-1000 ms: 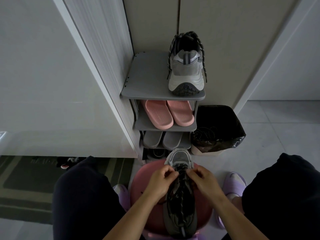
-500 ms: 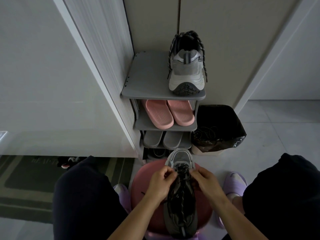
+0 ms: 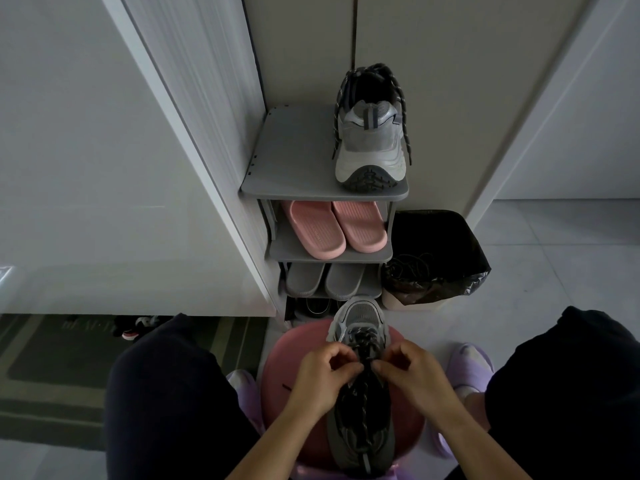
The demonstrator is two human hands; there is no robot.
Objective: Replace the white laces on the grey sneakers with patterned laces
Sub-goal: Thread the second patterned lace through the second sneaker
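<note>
Head view: patterned lace (image 3: pixel 361 355) is pinched by left hand (image 3: pixel 320 377) and right hand (image 3: pixel 410 379), seemingly; near sneaker (image 3: pixel 362 403) is flanked by knees (image 3: pixel 166 393), with a lined bin (image 3: pixel 436 258) far right.

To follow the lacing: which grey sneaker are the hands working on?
The sneaker on the pink stool: left hand and right hand pinch its lace. The other sneaker stands on the rack's top shelf.

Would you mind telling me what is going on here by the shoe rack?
A seated person is lacing a grey sneaker that lies on a pink stool between their knees. The left hand and the right hand both pinch the dark patterned lace near the toe end. The other grey sneaker stands on the shoe rack's top shelf, its patterned laces already in and hanging loose.
</note>
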